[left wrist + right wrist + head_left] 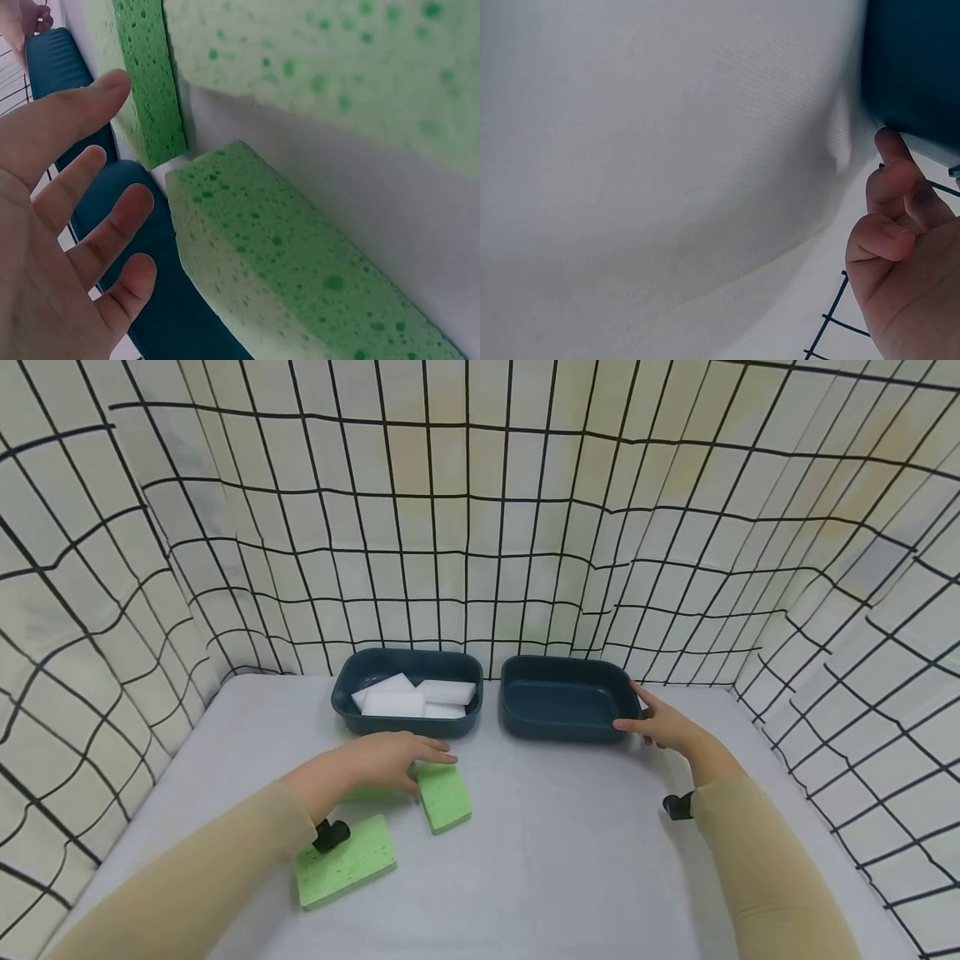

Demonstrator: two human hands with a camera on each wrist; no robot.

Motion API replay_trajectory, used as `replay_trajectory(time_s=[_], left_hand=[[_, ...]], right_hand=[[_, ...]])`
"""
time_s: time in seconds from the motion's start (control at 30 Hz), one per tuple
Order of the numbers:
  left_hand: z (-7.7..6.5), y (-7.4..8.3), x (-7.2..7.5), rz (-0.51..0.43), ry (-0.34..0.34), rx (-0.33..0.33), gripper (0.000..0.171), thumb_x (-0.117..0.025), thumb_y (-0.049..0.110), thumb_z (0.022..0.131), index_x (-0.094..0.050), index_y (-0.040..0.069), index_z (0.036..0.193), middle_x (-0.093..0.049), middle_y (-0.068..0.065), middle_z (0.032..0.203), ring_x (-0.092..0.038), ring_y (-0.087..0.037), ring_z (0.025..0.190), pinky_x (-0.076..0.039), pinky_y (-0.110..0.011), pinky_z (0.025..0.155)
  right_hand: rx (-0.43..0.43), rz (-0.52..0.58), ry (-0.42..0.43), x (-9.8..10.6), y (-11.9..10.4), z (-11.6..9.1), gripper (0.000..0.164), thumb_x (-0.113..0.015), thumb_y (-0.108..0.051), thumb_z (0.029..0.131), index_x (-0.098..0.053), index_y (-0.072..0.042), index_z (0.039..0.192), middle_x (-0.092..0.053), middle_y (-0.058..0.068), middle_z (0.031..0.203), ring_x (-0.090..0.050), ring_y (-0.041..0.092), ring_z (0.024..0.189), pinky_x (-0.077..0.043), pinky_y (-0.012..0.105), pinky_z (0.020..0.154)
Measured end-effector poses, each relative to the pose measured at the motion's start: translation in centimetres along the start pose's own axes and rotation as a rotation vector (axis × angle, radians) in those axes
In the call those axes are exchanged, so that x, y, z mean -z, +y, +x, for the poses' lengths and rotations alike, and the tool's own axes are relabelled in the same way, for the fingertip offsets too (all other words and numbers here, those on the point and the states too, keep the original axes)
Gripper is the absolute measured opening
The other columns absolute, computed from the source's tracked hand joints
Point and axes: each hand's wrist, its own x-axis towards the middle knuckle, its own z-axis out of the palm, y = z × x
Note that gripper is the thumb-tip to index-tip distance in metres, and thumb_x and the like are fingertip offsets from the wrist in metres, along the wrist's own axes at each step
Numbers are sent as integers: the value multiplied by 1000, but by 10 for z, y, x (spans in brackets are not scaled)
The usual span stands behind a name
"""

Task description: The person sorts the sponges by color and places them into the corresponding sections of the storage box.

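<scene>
My left hand point(378, 762) hovers over the green sponges with fingers apart and nothing in its grasp. Its thumb and fingertips are beside a small green sponge point(446, 800). Another green sponge point(371, 793) is mostly hidden beneath that hand, and a third, wider green sponge point(352, 864) lies under the wrist. In the left wrist view, the thumb overlaps one sponge point(154, 90). At the right end of a dark blue plastic bin point(566, 735), my right hand point(663, 724) holds the rim, thumb at the front corner and fingers along the outer side.
A matching dark blue bin point(405, 727) at the back left contains several white blocks point(393, 703). Both bins stand near the back grid netting point(480, 556), which also rises along the left and right sides. White cloth point(570, 852) covers the table.
</scene>
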Motion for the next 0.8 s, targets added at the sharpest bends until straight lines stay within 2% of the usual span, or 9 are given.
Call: replay_trajectory(time_s=[0.33, 0.57, 0.8], left_hand=[[9, 4, -3, -3, -58, 12, 63, -76, 15, 85, -56, 34, 142, -43, 13, 152, -41, -25, 139, -41, -45, 107], [15, 4, -7, 56, -64, 26, 59, -80, 32, 85, -58, 37, 139, -47, 14, 148, -45, -19, 128, -43, -38, 101], [18, 10, -11, 92, -30, 13, 60, -78, 44, 85, -58, 35, 140, -52, 4, 142, -47, -22, 125, -44, -41, 101]], right_hand=[[5, 7, -14, 0, -4, -2, 110, -68, -60, 86, 6, -28, 160, -55, 15, 93, -51, 23, 69, -37, 30, 58], [0, 2, -9, 0, -3, -1, 109, -69, -60, 86, 6, -31, 160, -56, 14, 89, -49, 22, 68, -38, 30, 59], [-1, -7, -10, 0, -2, 0, 110, -68, -61, 86, 7, -30, 160, -56, 14, 91, -51, 23, 69, -38, 30, 59]])
